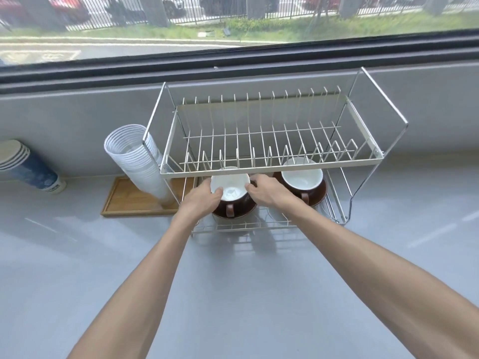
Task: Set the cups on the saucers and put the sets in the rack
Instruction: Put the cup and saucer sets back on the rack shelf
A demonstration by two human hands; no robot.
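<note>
Two bare forearms are stretched forward from the near edge over a pale grey bench (pixel 77 255) toward a two-tier wire rack (pixel 272 167) set against the wall below a window. On the lower tier two cup-and-saucer sets are seen side by side, a little apart.

Each set is made of a cup, brown outside and white inside, stood upright on a brown saucer. The left cup (pixel 229 190) sits on the left saucer (pixel 233 213), with its handle turned toward the camera. It is held from both sides: the left hand (pixel 201 199) has its grip curled against the cup's left side, with the thumb at the rim, and the right hand (pixel 267 190) has its grip curled against the right side. Whether the saucer is also touched by the fingers cannot be told.

The right cup (pixel 302 176) stands on the right saucer (pixel 317 195), partly hidden behind the front bar of the upper tier, and is touched by neither hand. Both cups look empty. Nothing is held in the upper tier's slots.

Left of the rack, a leaning stack of clear plastic cups (pixel 140 161) is stood on a wooden tray (pixel 124 200). Further left, a stack of blue paper cups (pixel 28 169) lies tilted on the bench.
</note>
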